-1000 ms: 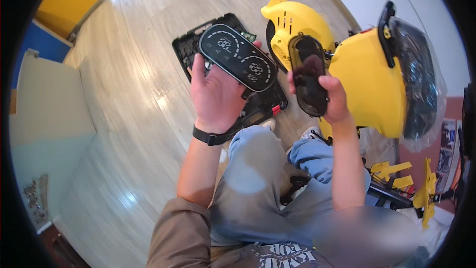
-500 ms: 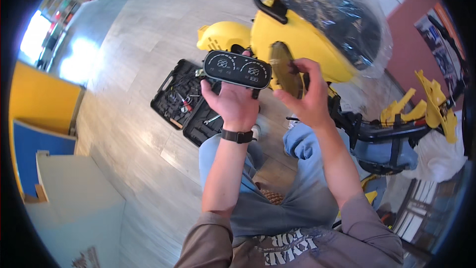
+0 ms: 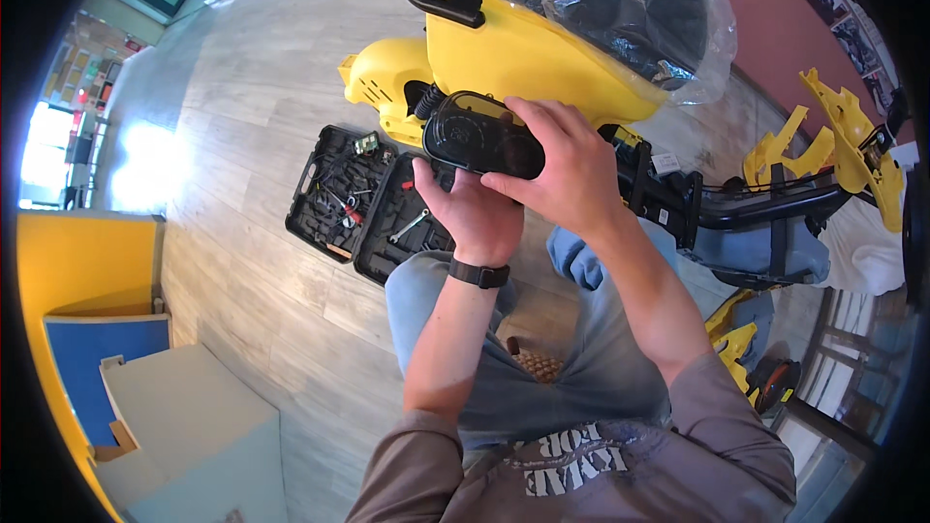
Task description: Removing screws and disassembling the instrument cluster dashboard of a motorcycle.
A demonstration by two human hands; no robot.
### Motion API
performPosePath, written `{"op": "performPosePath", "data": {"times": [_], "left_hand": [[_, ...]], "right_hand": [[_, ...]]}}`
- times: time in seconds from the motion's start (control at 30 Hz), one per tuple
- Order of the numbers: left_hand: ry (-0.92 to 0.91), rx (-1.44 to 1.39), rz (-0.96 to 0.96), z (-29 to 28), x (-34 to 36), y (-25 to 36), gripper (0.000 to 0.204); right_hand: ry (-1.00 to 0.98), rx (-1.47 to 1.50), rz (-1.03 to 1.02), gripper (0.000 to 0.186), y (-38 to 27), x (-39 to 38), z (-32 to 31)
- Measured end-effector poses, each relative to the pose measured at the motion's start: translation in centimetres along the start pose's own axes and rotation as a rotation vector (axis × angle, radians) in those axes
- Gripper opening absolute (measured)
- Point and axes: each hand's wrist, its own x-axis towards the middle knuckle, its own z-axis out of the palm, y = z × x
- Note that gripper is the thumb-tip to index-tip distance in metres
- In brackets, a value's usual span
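Note:
A dark, oval dashboard display is held up in front of my lap. Over its face lies the glossy tinted cover, with yellow reflected along its upper edge. My left hand supports the display from below, its thumb pointing up beside the lower left end. From the right, my right hand grips the cover's right end between thumb and fingers. Whether the cover sits flush on the display I cannot tell. Most of the left fingers are hidden behind the display.
An open black tool case with a wrench lies on the floor to the left. Ahead stands a large yellow machine body with a plastic-wrapped seat. Yellow panels and a black frame are at the right.
My right hand has brought the tinted cover left onto the display, whose lit-looking markings are now covered. The view has shifted, so more of the tool case shows.

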Motion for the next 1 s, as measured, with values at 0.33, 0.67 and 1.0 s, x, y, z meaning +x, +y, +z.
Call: {"op": "performPosePath", "data": {"times": [0.33,0.67,1.0], "left_hand": [[-0.013,0.418,0.115,-2.1,1.1,1.0,0.048],[0.016,0.231,0.249,-0.2,0.6,4.6,0.046],[-0.012,0.207,0.259,-0.4,0.8,5.4,0.049]], "right_hand": [[-0.02,-0.072,-0.003,0.074,-0.7,0.2,0.7],[0.079,0.454,0.067,0.044,2.7,1.5,0.9],[-0.09,0.263,-0.095,0.083,1.3,1.2,2.4]]}}
